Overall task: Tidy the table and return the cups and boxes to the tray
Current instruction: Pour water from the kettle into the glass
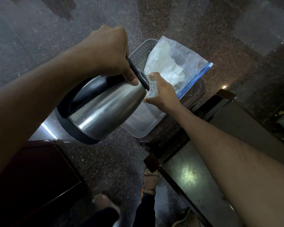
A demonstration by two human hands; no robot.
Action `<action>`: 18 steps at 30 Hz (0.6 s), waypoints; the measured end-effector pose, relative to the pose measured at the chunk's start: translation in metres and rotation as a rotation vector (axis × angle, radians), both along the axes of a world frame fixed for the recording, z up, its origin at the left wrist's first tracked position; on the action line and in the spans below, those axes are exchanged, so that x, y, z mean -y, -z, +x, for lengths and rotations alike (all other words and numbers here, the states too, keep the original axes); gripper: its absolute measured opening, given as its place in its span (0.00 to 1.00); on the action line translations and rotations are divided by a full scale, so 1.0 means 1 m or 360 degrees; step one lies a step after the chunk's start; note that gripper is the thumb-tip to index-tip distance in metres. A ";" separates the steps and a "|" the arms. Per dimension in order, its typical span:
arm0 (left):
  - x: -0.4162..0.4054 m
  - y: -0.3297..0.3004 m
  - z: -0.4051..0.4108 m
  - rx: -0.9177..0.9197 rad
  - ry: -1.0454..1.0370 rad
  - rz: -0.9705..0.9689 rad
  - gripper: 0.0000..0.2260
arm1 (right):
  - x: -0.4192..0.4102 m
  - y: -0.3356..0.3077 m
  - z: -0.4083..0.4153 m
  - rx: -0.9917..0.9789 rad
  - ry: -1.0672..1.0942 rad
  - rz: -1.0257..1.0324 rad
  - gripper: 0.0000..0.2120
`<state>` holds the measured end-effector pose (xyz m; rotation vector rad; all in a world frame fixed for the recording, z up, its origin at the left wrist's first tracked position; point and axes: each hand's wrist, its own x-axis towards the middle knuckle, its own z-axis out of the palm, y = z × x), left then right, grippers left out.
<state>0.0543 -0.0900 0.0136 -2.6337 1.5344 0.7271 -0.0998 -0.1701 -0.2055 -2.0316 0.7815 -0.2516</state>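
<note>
The left hand (111,51) grips the black handle of a steel kettle (102,108), fingers wrapped tight, tilting its spout toward a clear glass cup (152,88). The right hand (162,90) has its fingers closed round that cup, held above the grey tray (141,53), where a zip bag (175,63) lies

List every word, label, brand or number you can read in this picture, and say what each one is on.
None can be read.
Kettle, held tilted by the left hand: bare steel body and black handle, no brand or marking visible.
Glass in the right hand: plain, no print.
Zip bag lying over the tray: clear plastic with a blue seal strip, no legible lettering.
</note>
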 end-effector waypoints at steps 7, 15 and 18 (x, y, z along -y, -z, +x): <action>-0.007 0.002 0.001 -0.0011 -0.0013 -0.0052 0.24 | -0.001 -0.002 0.000 -0.0039 0.0009 -0.0007 0.39; -0.019 0.003 0.001 -0.0013 0.0016 -0.0110 0.22 | -0.003 -0.005 0.000 -0.0050 0.0036 0.0038 0.40; -0.024 0.001 0.002 -0.0038 -0.0011 -0.0158 0.23 | -0.004 -0.009 0.000 -0.0049 0.0047 0.0076 0.40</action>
